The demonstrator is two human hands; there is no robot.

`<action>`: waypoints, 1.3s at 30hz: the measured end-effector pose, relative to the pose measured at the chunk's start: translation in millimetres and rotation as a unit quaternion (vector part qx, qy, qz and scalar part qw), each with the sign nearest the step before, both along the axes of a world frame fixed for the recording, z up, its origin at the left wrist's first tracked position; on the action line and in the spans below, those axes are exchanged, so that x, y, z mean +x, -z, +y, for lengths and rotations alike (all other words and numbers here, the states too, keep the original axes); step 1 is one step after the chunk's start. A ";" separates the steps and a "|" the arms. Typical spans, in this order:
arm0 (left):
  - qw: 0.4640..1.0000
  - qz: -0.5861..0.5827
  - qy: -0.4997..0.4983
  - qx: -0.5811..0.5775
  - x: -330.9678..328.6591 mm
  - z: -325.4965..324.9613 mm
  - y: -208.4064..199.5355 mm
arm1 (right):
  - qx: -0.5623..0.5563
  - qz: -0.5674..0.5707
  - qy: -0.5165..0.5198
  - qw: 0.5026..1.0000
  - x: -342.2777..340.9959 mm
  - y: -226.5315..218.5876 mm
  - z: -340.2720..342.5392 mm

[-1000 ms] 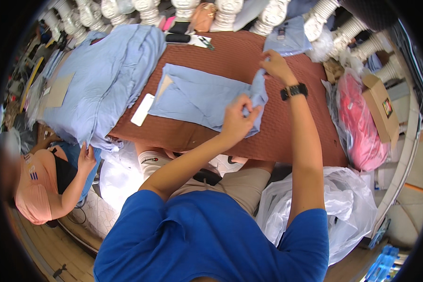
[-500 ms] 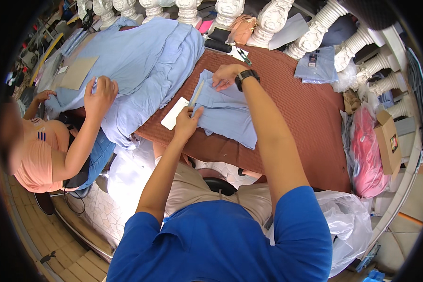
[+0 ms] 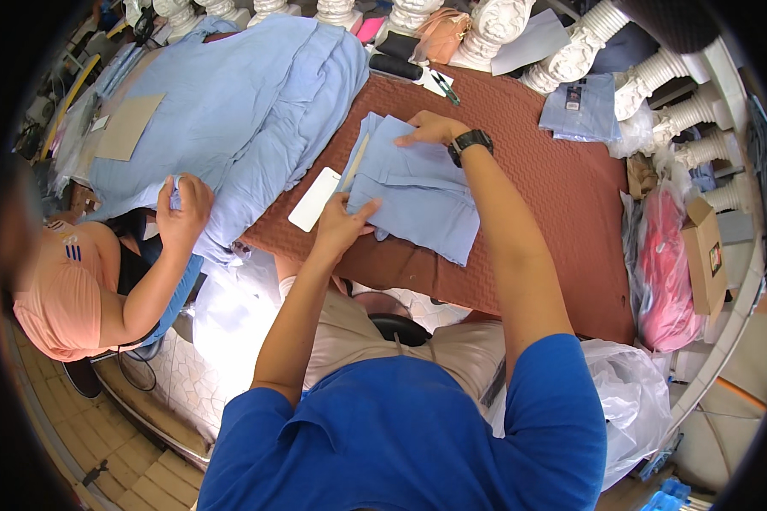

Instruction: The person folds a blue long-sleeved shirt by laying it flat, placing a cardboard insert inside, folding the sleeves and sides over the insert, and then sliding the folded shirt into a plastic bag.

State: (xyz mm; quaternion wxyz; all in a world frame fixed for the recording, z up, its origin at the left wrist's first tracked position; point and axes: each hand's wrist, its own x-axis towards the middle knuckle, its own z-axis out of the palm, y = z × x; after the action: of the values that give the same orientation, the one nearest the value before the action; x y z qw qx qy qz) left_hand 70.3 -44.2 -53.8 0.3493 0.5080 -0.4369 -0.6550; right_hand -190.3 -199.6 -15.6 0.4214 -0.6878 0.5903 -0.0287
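A folded light-blue garment (image 3: 418, 200) lies on the brown quilted cloth (image 3: 554, 230) in front of me, with a strip of beige card (image 3: 357, 163) showing at its left side. My left hand (image 3: 344, 228) pinches the near left corner, thumb on top and fingers partly hidden underneath. At the far edge, my right hand (image 3: 435, 130), with a dark wristwatch, grips the fabric between thumb and fingers. Just left of the garment is a white rectangular card or plate (image 3: 315, 199), close to my left hand.
Large light-blue fabric pieces (image 3: 230, 102) cover the left side, with a beige card (image 3: 129, 128) on them. A co-worker's hand (image 3: 186, 209) holds something small there. Thread snips (image 3: 446, 88) and a dark roll (image 3: 395, 67) lie far back. Bagged blue garments (image 3: 579, 109) sit far right.
My right hand has moved slightly right along the far edge, and the garment's top layer now lies smoother and squarer. The co-worker's raised hand has come down a little.
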 end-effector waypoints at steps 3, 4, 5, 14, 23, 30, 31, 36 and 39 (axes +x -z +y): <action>0.992 -0.070 0.009 -0.103 -7.7 2.4 19.5 | -0.025 -0.107 0.047 0.993 -10.6 0.5 18.4; 0.986 -0.085 -0.025 -0.139 -11.9 3.8 31.1 | -0.041 -0.160 0.062 0.984 -9.1 1.5 24.4; 0.979 -0.099 -0.056 -0.172 -17.4 6.4 37.8 | -0.073 -0.181 0.072 0.978 -9.2 2.5 31.7; 0.962 0.247 -0.107 -0.034 -26.7 29.4 -17.2 | -0.281 -0.159 0.105 0.941 9.3 -1.5 46.8; 0.995 -0.096 -0.034 -0.002 12.6 2.8 -13.6 | -0.195 -0.100 0.108 0.970 23.6 32.0 5.5; 0.852 -0.403 -0.135 -0.306 12.3 15.7 8.6 | -0.231 0.022 0.143 0.962 40.8 44.6 0.5; 0.860 -0.393 -0.136 -0.296 9.3 14.6 7.7 | -0.215 0.015 0.144 0.966 38.0 46.2 -6.5; 0.880 -0.391 -0.084 -0.256 17.4 2.9 18.5 | -0.196 0.028 0.079 0.977 45.0 39.4 -25.0; 0.861 -0.413 -0.069 -0.289 12.4 -7.1 20.6 | -0.199 -0.104 0.059 0.973 19.7 41.5 -33.8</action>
State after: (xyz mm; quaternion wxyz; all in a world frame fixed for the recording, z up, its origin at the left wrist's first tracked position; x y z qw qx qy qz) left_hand 82.7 -51.3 -74.4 0.3120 0.6368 -0.6750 -0.2038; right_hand -170.6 -233.4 -57.1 0.3324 -0.7151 0.5653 -0.2418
